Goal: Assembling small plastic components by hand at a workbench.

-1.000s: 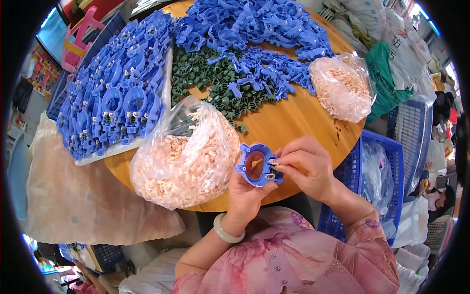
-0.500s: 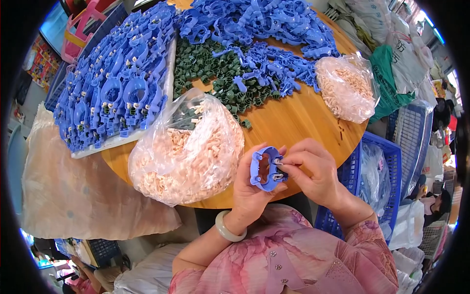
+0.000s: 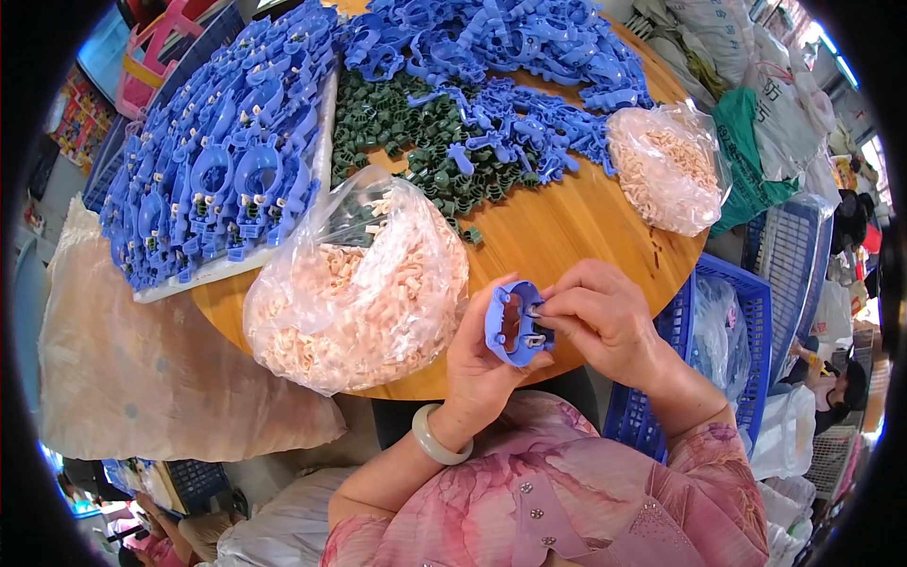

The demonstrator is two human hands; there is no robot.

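Observation:
My left hand (image 3: 477,369) grips a blue ring-shaped plastic part (image 3: 495,326) by its side, with the opening facing up. My right hand (image 3: 600,321) pinches with thumb and forefinger at the ring's right inner wall, where small pale pieces (image 3: 535,340) sit. What exactly lies between those right fingertips is too small to make out. Left of my hands, on the round wooden table, stands a clear bag of small cream plastic pieces (image 3: 368,302). Beyond it are a heap of dark green clips (image 3: 392,128) and a pile of small blue parts (image 3: 529,128).
A white-edged tray of blue assembled parts (image 3: 222,180) covers the table's left. More blue rings (image 3: 501,38) are heaped at the back. A second bag of cream pieces (image 3: 666,165) lies at the right edge. Right of my arm stands a blue plastic crate (image 3: 761,350) on the floor.
Both hands stay at the blue ring, with only a slight shift of the right fingers. The whole view has moved slightly; the piles look the same.

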